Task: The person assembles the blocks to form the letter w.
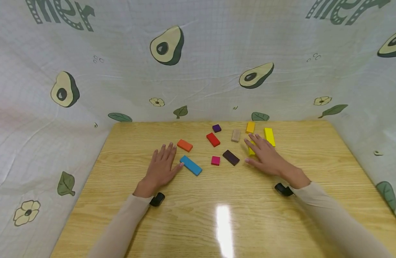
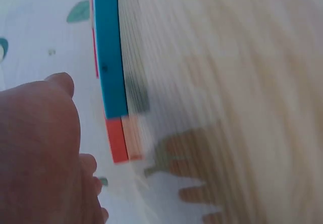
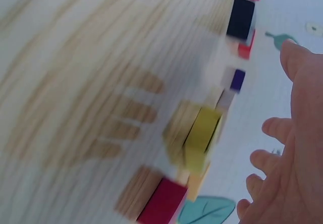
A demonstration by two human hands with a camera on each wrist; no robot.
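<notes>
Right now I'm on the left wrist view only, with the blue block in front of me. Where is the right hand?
Observer: The head view shows the right hand across at the right-hand group, partly covering a yellow block.
Operator: Is it gripping that block?
Observer: No. In the right wrist view, there is a gap between its fingers and the yellow block.
Operator: Anything else near there?
Observer: Yes, a dark red block beside the yellow one in the right wrist view. The head view doesn't show it; the right hand probably hides it.
</notes>
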